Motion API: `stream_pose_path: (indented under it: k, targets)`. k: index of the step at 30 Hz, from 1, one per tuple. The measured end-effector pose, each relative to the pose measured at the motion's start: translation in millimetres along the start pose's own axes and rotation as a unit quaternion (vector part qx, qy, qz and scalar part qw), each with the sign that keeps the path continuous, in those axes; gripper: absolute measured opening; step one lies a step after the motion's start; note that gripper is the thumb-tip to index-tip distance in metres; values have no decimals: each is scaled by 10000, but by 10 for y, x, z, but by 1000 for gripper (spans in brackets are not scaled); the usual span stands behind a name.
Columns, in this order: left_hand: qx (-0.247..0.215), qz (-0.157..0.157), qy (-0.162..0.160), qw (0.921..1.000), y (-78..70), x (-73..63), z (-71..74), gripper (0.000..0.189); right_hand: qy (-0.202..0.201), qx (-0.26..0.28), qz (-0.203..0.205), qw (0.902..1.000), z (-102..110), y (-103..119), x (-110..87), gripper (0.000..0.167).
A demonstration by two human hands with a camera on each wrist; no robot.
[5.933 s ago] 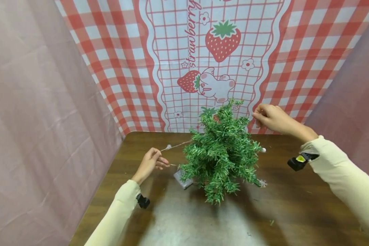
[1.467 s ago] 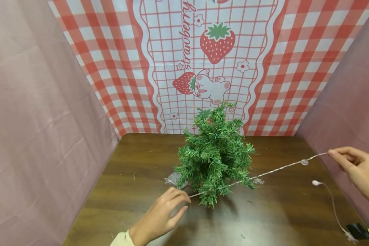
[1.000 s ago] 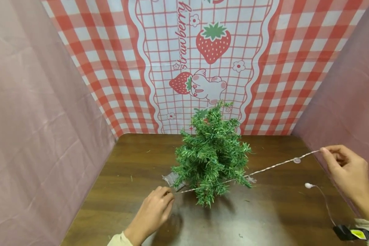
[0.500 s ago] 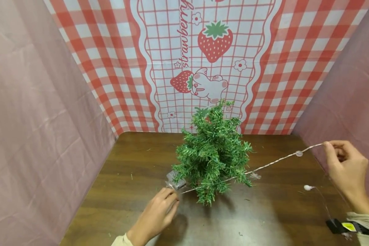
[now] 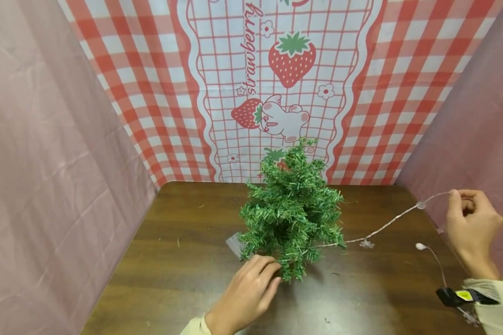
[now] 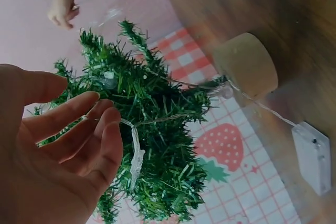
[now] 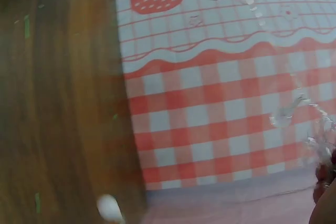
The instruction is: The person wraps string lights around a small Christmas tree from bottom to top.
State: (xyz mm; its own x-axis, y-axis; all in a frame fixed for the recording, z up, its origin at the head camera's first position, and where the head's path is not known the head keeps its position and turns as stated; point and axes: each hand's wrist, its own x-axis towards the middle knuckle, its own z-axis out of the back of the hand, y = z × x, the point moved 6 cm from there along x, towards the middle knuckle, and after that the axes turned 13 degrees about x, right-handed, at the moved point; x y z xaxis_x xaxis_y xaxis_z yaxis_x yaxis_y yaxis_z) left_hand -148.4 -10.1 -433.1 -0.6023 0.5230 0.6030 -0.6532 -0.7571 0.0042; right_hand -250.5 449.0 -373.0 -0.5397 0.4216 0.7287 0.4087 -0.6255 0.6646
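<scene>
A small artificial Christmas tree [image 5: 291, 204] stands on the wooden table. My right hand [image 5: 473, 228], out to its right, pinches a thin string of fairy lights [image 5: 391, 224] between thumb and fingertips. The string sags from there to the tree's lower front branches. Low at the front, my left hand [image 5: 249, 286] reaches into the branches with bent, loose fingers. In the left wrist view its thumb [image 6: 44, 86] stands apart from the fingers, and the wire passes right at the fingertips. A clear snowflake piece [image 5: 366, 244] hangs on the string beside the tree.
A battery box [image 5: 234, 244] lies left of the tree, partly hidden; the left wrist view shows its wire and the tree's tan round base [image 6: 252, 66]. A white bulb [image 5: 420, 246] dangles below my right hand. A checked strawberry cloth [image 5: 293, 111] covers the back.
My left hand has moved right, from beside the battery box to the tree's lower front. The string, pulled straight before, now sags. Earlier both hands were farther back, either side of the tree.
</scene>
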Motion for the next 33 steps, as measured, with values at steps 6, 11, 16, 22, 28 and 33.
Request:
stream_pose_path:
  k: [6, 11, 16, 22, 28, 33]
  targets:
    - [57, 46, 63, 10000, -22, 37, -11, 20, 1984, -891, -411, 9752, -228, -402, -205, 26]
    - [160, -34, 22, 9999, -76, 14, -19, 13, 2891, -1160, -259, 9499, -443, -589, -452, 21]
    - [219, -184, -91, 9995, -165, 43, -41, 11, 2977, -1138, 354, 9472, -688, -220, -677, 10]
    - [25, -215, -214, 9995, -192, 41, -43, 12, 3145, -166, 1431, 9382, -977, 741, -1373, 14]
    - [-106, -423, -551, 9975, -212, 34, -13, 14, 2672, 141, 1424, 9530, -972, 1237, -1822, 15]
    - [-201, -391, -552, 9975, -216, 38, -15, 14, 2949, -3, 1272, 9470, -1067, 1349, -1928, 28]
